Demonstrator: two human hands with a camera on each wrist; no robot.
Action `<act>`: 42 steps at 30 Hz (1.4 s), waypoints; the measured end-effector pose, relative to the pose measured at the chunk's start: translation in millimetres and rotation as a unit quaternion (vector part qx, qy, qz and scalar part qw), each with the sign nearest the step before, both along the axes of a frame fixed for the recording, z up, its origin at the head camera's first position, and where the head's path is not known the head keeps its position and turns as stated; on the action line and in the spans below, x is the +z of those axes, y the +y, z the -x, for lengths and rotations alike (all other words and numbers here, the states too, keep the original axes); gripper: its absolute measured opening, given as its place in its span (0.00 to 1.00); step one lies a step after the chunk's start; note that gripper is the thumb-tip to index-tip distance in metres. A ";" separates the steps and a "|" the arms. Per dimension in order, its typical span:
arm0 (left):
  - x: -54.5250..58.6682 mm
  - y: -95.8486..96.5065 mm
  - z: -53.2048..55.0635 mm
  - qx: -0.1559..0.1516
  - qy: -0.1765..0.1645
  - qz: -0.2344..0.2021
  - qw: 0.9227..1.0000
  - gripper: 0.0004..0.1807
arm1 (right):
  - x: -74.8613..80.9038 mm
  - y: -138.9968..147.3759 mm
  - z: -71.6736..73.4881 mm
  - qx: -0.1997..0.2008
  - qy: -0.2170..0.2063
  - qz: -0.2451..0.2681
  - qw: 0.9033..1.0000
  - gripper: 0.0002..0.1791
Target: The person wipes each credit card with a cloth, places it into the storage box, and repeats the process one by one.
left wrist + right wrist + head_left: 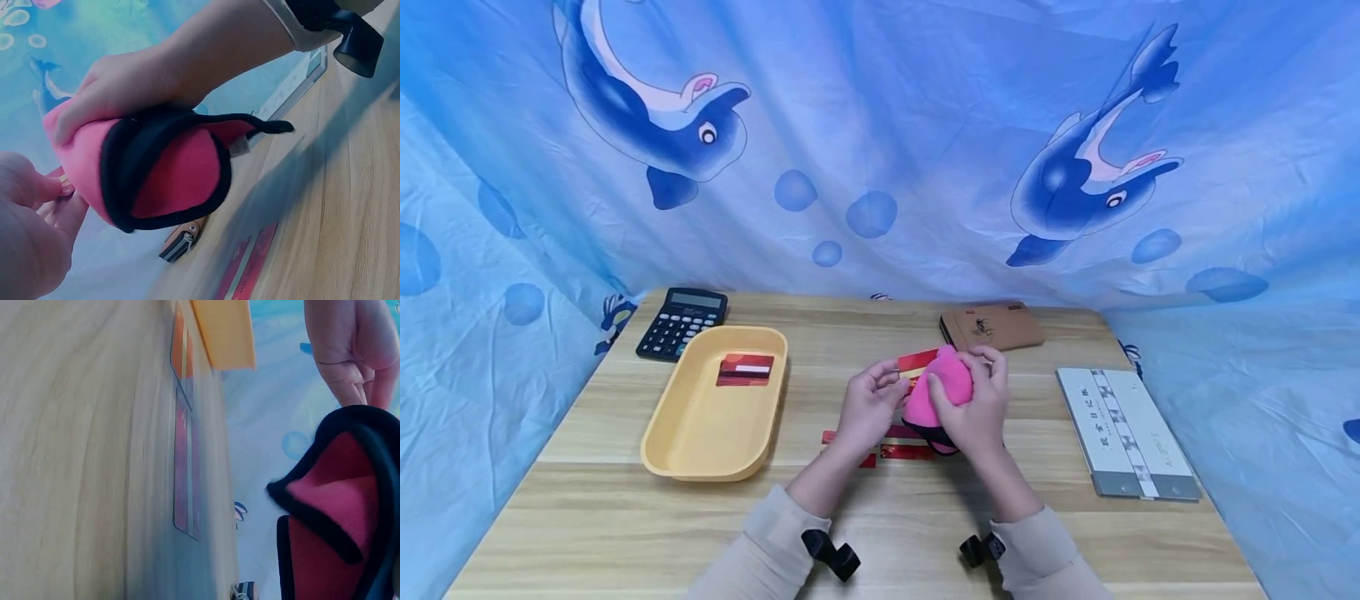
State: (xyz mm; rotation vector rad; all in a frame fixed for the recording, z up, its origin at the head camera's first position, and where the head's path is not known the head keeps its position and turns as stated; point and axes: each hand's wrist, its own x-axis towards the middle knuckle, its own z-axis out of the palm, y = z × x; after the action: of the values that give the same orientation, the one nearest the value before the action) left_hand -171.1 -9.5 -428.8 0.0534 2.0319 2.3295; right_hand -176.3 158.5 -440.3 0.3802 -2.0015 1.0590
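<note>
My right hand (pixel 981 412) grips a soft pink cloth item with black trim (pixel 953 382). It is hollow, and its black-edged opening faces down toward the table in the head view. With fingers and thumb, my left hand (pixel 868 407) pinches a red and gold card (pixel 917 362) at the cloth's left side. The cloth covers part of that card. Below the hands, several red cards (pixel 907 452) lie on the wooden table, partly hidden by the left hand and the cloth. In the left wrist view, the opening of the cloth shows its pink inside (pixel 181 175).
At left stands a yellow tray (pixel 715 433) with a red card (pixel 745 370) in it. A black calculator (pixel 682 323) sits behind the tray. A brown wallet (pixel 996 327) lies beyond the right hand, and a grey-white notebook (pixel 1123 433) lies at the right.
</note>
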 end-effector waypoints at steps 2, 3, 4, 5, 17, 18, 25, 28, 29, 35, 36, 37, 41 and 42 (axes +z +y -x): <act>-0.7 0.2 -0.4 0.002 0.002 -0.009 1.000 0.20 | 0.2 0.7 -0.3 0.018 -0.005 -0.027 0.999 0.20; -1.2 0.0 -0.6 0.003 0.004 -0.015 1.000 0.20 | 0.4 1.6 -0.1 0.021 -0.007 -0.037 0.999 0.20; -1.5 -0.4 -0.5 0.003 0.007 -0.019 1.000 0.20 | 1.2 2.8 0.0 0.020 -0.008 -0.045 0.999 0.19; -1.7 -1.1 -0.3 0.001 0.012 -0.021 1.000 0.20 | 2.2 4.3 0.0 0.015 -0.013 -0.049 0.999 0.19; -5.6 -5.6 -0.8 -0.063 0.075 0.065 0.993 0.20 | 6.6 -11.0 -4.2 -0.011 0.020 -0.104 0.994 0.20; -6.1 -5.4 -0.8 -0.072 0.078 0.068 0.992 0.20 | 6.7 -14.3 -5.9 0.004 0.021 -0.104 0.994 0.19; -5.6 -10.9 0.0 -0.084 0.063 0.052 0.993 0.19 | 10.5 -19.0 -15.3 0.036 0.029 -0.100 0.994 0.17; -7.0 -14.4 1.9 -0.059 0.046 0.043 0.996 0.17 | 10.6 -12.3 -14.6 -0.005 0.034 -0.094 0.995 0.18; -7.1 -15.6 1.9 -0.051 0.041 0.037 0.997 0.17 | 10.4 -9.8 -14.2 -0.021 0.031 -0.091 0.995 0.19; -8.7 -15.7 0.4 -0.043 0.039 0.032 0.998 0.17 | 9.9 -8.3 -14.3 -0.049 0.026 -0.095 0.994 0.19; -9.3 -14.4 0.1 -0.051 0.042 0.033 0.997 0.18 | 10.0 -10.8 -14.7 -0.036 0.029 -0.101 0.994 0.19; -9.9 -13.1 -0.3 -0.059 0.046 0.036 0.997 0.18 | 9.5 -13.6 -14.9 -0.019 0.033 -0.108 0.993 0.19; -11.7 -9.2 -2.4 -0.090 0.066 0.038 0.993 0.22 | 8.4 -24.0 -16.7 0.048 0.046 -0.131 0.989 0.18; -12.2 -9.0 -2.5 -0.097 0.067 0.032 0.993 0.23 | 8.0 -25.3 -17.2 0.055 0.048 -0.137 0.988 0.17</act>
State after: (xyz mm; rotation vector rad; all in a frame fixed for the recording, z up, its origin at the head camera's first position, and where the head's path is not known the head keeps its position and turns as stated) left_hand -168.6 -18.5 -441.0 0.3960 2.0552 2.1953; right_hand -159.1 133.2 -432.3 0.6814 -2.0609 0.8151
